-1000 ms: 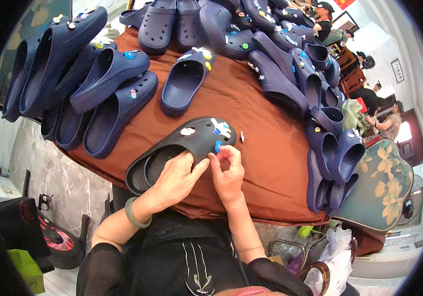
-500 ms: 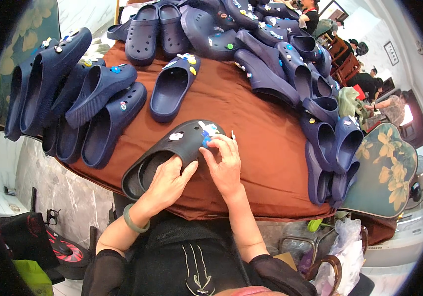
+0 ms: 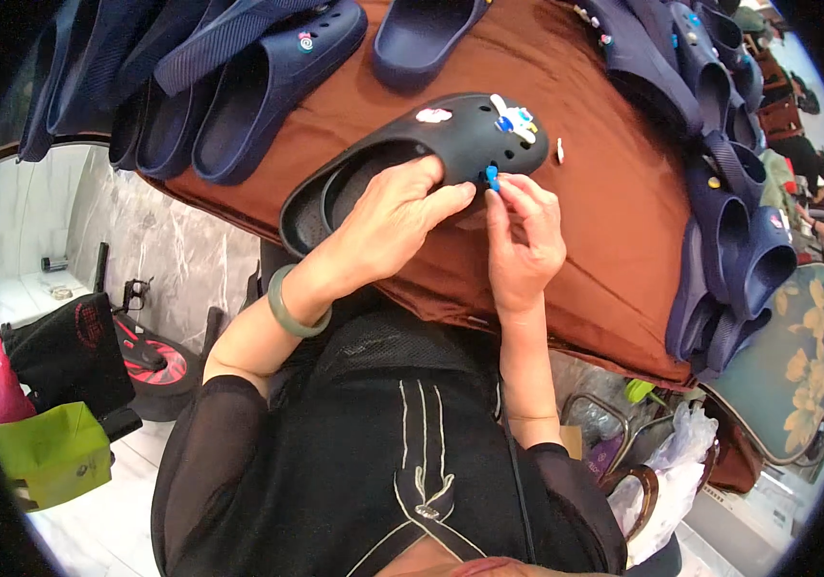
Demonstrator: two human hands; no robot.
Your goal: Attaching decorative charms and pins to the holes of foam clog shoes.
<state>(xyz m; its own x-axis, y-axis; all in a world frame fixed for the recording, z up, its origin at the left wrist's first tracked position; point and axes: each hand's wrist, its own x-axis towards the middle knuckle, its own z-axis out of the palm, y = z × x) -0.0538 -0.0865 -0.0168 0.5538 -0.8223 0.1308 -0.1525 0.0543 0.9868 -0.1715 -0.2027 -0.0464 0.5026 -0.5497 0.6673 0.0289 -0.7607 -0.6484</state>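
A black clog (image 3: 465,144) lies tilted on the table, toe pointing right. My left hand (image 3: 388,216) grips it, fingers inside the opening and thumb on the near outer side. Between the thumb and fingertips of my right hand (image 3: 527,231) is a small blue shoe charm (image 3: 492,177), held against a hole on the clog's near side. Higher on the toe sit a white-and-blue charm (image 3: 516,121) and a pink-and-white charm (image 3: 434,115). A small white piece (image 3: 560,150) shows just beyond the toe.
A brown cloth (image 3: 614,250) covers the table. Navy clogs (image 3: 277,87) stand crowded at the left, with more navy clogs (image 3: 729,231) along the right edge. A floral chair back (image 3: 787,356) adjoins the right corner. A green box (image 3: 51,452) is at lower left.
My view has tilted down, so the table appears higher. My right hand has shifted from the clog's toe top toward its near side with the blue charm. My left hand still grips the clog.
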